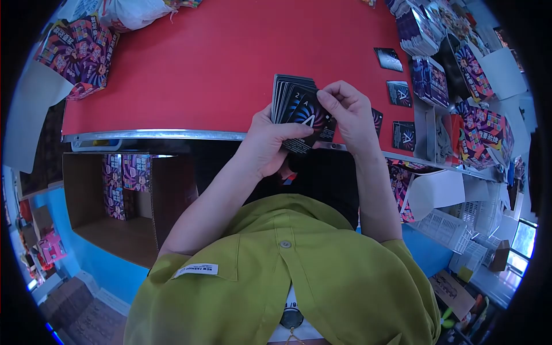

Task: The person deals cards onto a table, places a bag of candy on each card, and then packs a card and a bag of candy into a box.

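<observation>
My left hand grips a thick stack of black playing cards with blue and white swirl faces, held over the near edge of the red table. Fingers of my right hand pinch the front card of that stack, which shows a large letter A. Both hands meet at the stack. Single dark cards lie face up on the table to the right: one far, one in the middle, one near the edge. A further card peeks out behind my right hand.
Colourful printed boxes are piled at the table's right side and at its far left corner. A white plastic bag lies at the far edge. Below left stands an open cardboard carton with more boxes inside. White crates sit lower right.
</observation>
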Demonstrator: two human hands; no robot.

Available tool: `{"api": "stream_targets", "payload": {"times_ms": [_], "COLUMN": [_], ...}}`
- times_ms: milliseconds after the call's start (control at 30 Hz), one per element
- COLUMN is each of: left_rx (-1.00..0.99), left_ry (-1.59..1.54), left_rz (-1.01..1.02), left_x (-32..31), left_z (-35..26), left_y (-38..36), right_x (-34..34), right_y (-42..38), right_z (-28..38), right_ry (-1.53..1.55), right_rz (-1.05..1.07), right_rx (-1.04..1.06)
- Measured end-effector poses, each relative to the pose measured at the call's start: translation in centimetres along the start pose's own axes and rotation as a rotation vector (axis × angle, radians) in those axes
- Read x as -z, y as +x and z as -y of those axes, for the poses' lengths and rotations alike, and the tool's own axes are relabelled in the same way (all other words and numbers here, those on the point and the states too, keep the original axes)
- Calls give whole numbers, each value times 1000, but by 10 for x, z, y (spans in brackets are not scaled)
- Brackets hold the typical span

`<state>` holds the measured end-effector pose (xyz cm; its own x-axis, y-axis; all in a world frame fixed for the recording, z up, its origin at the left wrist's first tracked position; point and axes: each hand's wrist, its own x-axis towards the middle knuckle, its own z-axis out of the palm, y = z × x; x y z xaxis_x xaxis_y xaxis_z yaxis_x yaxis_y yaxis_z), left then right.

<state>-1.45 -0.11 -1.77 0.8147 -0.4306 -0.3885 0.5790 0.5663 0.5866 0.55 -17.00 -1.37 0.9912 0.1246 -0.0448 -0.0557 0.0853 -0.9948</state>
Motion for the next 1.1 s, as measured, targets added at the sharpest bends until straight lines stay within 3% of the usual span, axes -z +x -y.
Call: {"api": "stream_targets", "payload": {"times_ms": [367,867,1000,1100], "left_rx": [-210,-228,-264,-370], "left_ry": [-139,-185,-233,-327], "left_rz": [25,-34,-29,-155], "left_x": [7,12,23,31], "left_z": [1,-6,-14,-27], "left_y": [1,-4,-4,-8], "right_x": [-10,-12,-21,-32], "right_y": [2,0,6,17], "right_z": [5,2,0,-2], "right_ry": [4,-38,-78,-73], "right_rz": [-16,-10,110,107], "right_rx": [33,50,19,-52]}}
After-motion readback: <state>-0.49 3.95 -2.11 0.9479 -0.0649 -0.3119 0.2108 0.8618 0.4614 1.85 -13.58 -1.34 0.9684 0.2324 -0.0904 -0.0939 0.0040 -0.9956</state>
